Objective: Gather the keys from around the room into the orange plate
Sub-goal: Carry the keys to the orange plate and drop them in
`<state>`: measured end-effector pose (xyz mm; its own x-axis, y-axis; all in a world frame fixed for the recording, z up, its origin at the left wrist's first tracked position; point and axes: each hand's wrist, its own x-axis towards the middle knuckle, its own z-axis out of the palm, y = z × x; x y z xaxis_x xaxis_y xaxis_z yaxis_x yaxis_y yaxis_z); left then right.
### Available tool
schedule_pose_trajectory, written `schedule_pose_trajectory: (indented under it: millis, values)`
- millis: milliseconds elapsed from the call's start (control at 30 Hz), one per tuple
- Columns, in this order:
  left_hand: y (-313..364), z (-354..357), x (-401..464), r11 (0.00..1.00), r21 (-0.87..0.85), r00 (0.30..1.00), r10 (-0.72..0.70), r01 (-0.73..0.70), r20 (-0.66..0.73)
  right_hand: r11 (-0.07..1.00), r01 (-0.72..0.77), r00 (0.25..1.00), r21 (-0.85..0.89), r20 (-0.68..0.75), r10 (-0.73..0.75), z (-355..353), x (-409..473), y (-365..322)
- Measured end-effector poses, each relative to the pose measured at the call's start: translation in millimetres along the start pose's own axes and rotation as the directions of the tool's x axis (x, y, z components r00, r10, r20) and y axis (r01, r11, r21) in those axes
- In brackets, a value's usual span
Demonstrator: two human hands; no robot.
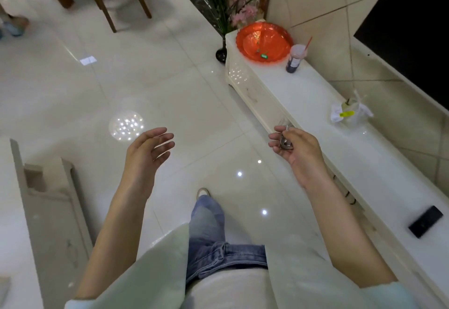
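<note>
A: How far along is the gathering?

B: Partway, I'd judge. The plate [264,42] sits at the far end of the long white desk [315,124], and something small with a green tag already lies in it — probably a key, though it is too small to be sure. The right hand [295,149] has its fingers curled round a bunch of metal keys [286,141], carried in the air just beside the desk's near edge.

A: And the left hand [148,149]?

B: Spread and relaxed, holding nothing, over the floor [145,77].

A: So what's left?

B: Carrying this bunch to the plate and dropping it in. Whether more keys wait elsewhere in the room, I cannot tell from here.

A: Any trouble on the way?

B: Little. The tiled floor between the person and the plate is open — a straight walk along the desk front. The plate stands close to the desk's end corner, its rim near the edge, so a careless drop could nudge it. A cup [297,58] with a straw stands just beside the plate on the near side, the thing most likely to be knocked by a reaching arm. A crumpled bag [348,113] and a dark phone [425,221] lie further back along the desk, well apart from the plate. A vase [221,53] of grasses stands on the floor just past the desk's end.
</note>
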<state>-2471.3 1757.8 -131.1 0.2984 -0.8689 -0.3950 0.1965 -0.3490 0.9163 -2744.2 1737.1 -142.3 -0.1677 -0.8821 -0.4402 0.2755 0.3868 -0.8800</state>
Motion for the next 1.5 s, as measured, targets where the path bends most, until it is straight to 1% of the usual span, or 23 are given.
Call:
schedule_pose_trajectory:
  millis: [100, 233, 400, 533, 633, 733, 833, 967, 1100, 1233, 1367, 1500]
  values:
    - [42.7, -3.2, 71.2, 1.0, 0.023, 0.999, 0.013, -0.014, 0.044, 0.999, 0.03, 0.999, 0.04, -0.029, -0.029, 46.0, 49.7, -25.8]
    - [77.1, -3.5, 134.2, 0.998, 0.055, 0.994, 0.029, -0.035, 0.106, 0.993, 0.06, 0.996, 0.106, -0.071, -0.052, 75.4, 90.5, -45.1]
    - [104.0, -0.6, 204.5, 0.997, 0.071, 0.991, -0.007, -0.003, 0.133, 0.976, 0.013, 0.986, 0.219, -0.164, 0.024, 89.9, 130.7, -57.7]
    - [109.1, 4.4, 254.6, 0.994, 0.09, 0.99, -0.071, 0.06, 0.125, 0.979, -0.004, 0.972, 0.204, -0.23, 0.052, 97.5, 168.8, -67.4]
    - [114.8, 16.4, 290.3, 0.993, 0.078, 0.989, -0.094, 0.086, 0.115, 0.985, -0.019, 0.972, 0.174, -0.226, 0.059, 114.0, 207.2, -78.6]
    - [124.7, 35.5, 328.9, 0.995, 0.061, 0.99, -0.086, 0.08, 0.109, 0.991, -0.032, 0.977, 0.127, -0.205, 0.057, 137.2, 253.6, -91.6]
    - [140.1, 59.7, 372.8, 0.995, 0.067, 0.99, -0.079, 0.072, 0.12, 0.993, -0.025, 0.982, 0.116, -0.183, 0.046, 157.2, 304.2, -107.8]
    - [171.3, 102.6, 433.5, 0.995, 0.063, 0.984, -0.091, 0.082, 0.15, 0.99, -0.022, 0.979, 0.143, -0.197, 0.05, 167.0, 370.8, -147.6]
    - [196.6, 150.0, 480.4, 0.994, 0.067, 0.971, -0.097, 0.085, 0.218, 0.984, 0.013, 0.974, 0.175, -0.227, 0.028, 163.0, 425.7, -185.7]
    - [212.4, 187.3, 513.2, 0.99, 0.084, 0.958, -0.129, 0.111, 0.258, 0.987, 0.02, 0.969, 0.16, -0.247, 0.02, 163.2, 464.8, -210.3]
    - [220.4, 212.7, 540.4, 0.983, 0.117, 0.941, -0.173, 0.144, 0.291, 0.989, -0.005, 0.962, 0.145, -0.271, 0.044, 163.1, 490.2, -220.4]
    - [227.7, 230.3, 575.8, 0.974, 0.164, 0.924, -0.204, 0.158, 0.324, 0.989, -0.016, 0.939, 0.147, -0.337, 0.066, 165.2, 513.4, -225.1]
